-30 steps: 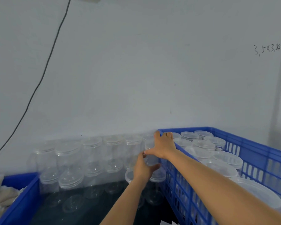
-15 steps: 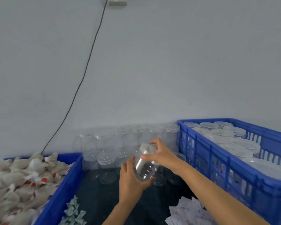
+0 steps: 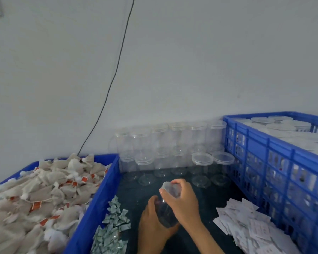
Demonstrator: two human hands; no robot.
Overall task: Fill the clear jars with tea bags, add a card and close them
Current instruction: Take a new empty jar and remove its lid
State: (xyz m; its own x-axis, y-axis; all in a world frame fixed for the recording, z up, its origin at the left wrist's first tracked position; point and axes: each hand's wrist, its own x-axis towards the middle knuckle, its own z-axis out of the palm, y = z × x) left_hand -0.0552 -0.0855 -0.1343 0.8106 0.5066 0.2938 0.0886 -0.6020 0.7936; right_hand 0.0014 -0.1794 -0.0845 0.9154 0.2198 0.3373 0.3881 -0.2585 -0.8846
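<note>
On the dark counter, right in front of you, you hold one clear jar tipped on its side. Your left hand curls under the jar's body to keep it from rolling. Your right hand wraps its fingers around the lid at the top end. I think you hold it this way so you can twist the lid off and fill the jar.

Everything you need sits close by, so you do not have to reach far. The blue bin on your left is heaped with tea bags, too many to count. A pile of small green packets lies just beside that bin. A pile of white cards lies on your right, also too many to count.

By the wall, empty jars stand stacked in two layers, about six across. They are see-through, so I cannot count them for sure. One big blue crate on the right holds more lidded jars.
</note>
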